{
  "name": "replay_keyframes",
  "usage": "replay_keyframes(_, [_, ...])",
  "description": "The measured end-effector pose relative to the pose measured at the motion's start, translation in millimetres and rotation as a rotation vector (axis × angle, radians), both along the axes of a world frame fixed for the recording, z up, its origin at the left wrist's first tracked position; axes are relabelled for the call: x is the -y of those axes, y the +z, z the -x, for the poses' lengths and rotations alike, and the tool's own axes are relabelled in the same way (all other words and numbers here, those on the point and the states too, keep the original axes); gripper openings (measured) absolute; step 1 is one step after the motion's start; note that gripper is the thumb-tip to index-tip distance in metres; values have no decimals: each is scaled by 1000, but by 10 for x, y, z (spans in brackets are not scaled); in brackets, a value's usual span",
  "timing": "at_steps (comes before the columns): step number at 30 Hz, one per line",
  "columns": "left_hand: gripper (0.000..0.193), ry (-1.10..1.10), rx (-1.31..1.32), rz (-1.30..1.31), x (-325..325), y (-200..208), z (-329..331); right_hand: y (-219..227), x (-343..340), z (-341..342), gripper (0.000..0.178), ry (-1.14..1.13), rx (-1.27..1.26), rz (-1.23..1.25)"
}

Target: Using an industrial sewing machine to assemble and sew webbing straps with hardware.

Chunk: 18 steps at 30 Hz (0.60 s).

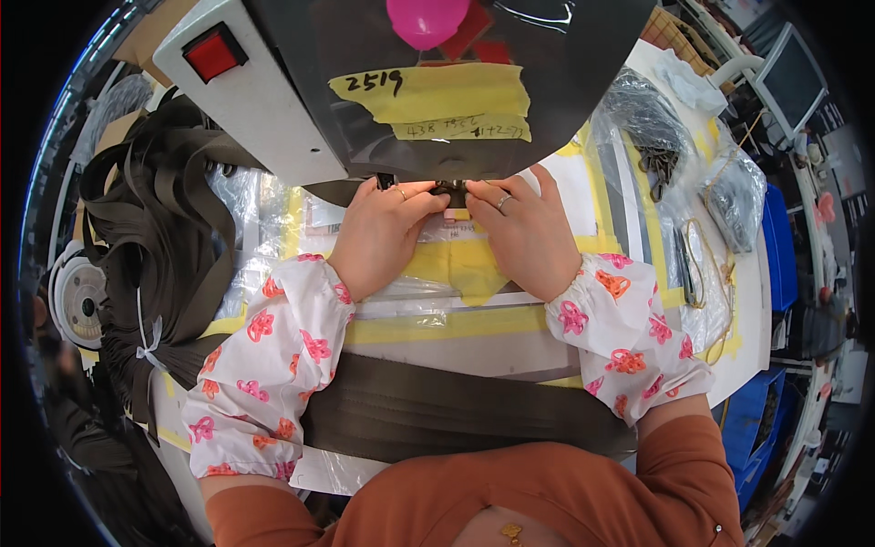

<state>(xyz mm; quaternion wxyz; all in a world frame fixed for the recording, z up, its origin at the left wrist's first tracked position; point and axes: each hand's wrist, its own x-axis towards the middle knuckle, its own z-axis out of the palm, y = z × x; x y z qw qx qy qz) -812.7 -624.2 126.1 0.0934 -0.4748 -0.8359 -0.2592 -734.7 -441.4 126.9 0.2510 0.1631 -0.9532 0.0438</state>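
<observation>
Both hands meet under the head of a machine, likely a sewing machine (437, 150), with a lit spot at its lower edge. My left hand (378, 232) is closed, its fingertips pinching by the end of a dark webbing strap (330, 192) that runs in from the left. Opposite it, my right hand (529, 232) is closed too, thumb and forefinger together beside a small metal piece (448, 185). What lies between the right fingertips is hidden. A small pink and yellow block (456, 215) sits just below the fingertips. Across the table before me lies wide dark webbing (456, 406).
A large bundle of dark straps (169, 210), tied with a white tie (150, 342), hangs at the left. A red switch (214, 52) is on the machine's side. Clear bags of metal fittings (661, 164) lie at the right, near blue bins (779, 246). Yellow tape (447, 324) crosses the table.
</observation>
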Motion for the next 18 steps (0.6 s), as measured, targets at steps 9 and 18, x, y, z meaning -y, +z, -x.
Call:
replay_keyframes(9, [19, 53, 175, 16, -45, -38, 165, 14, -41, 112, 21, -43, 118, -27])
replay_keyframes(18, [21, 63, 180, -54, -34, -65, 168, -8, -40, 114, 21, -40, 110, 12])
